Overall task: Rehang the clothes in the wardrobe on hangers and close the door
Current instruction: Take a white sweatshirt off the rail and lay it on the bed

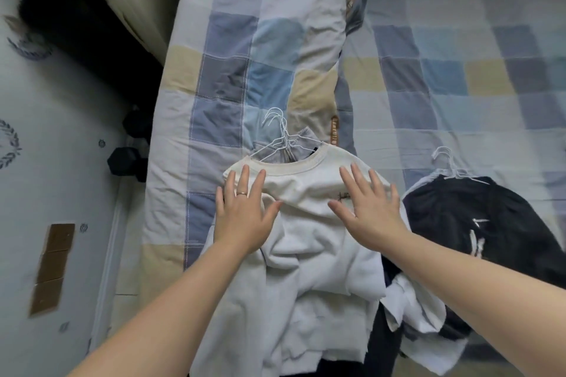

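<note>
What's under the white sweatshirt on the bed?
Grey garment and white wire hangers stick out from under the collar of the white sweatshirt; dark fabric shows at its lower right edge. The rest beneath is covered.

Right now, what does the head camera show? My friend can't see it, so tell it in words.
The left hand and the right hand press flat on a white sweatshirt spread on a checked quilt. White wire hangers lie by its collar, and a dark garment lies to its right.
</note>
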{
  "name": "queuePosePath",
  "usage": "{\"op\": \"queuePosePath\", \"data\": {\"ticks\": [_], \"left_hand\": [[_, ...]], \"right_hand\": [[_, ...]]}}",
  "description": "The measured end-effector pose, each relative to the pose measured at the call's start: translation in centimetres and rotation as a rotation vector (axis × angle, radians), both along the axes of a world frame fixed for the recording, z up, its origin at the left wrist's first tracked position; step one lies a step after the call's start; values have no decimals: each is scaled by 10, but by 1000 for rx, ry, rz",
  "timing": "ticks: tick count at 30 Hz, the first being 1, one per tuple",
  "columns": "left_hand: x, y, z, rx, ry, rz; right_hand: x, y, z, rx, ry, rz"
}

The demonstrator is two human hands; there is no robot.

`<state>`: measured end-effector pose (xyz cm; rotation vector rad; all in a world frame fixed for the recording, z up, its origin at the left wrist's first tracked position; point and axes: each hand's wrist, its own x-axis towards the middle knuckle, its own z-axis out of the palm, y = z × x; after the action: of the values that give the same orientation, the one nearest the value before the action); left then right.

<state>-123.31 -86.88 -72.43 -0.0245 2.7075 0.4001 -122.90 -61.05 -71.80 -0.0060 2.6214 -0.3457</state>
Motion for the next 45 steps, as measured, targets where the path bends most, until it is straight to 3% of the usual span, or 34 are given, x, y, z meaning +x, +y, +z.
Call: {"op": "queuePosePath", "data": {"ticks": [6, 12, 27, 45], "left_hand": [[60, 15, 88, 88, -15, -100], [112, 47, 136, 146, -4, -241], [210, 211, 186, 251, 65, -795], [552, 505, 230, 287, 138, -1485]], "right_hand": [[77, 9, 95, 55, -6, -76], [154, 21, 152, 126, 73, -272], [381, 114, 199, 209, 152, -813], [790, 284, 237, 302, 189, -1450]]}}
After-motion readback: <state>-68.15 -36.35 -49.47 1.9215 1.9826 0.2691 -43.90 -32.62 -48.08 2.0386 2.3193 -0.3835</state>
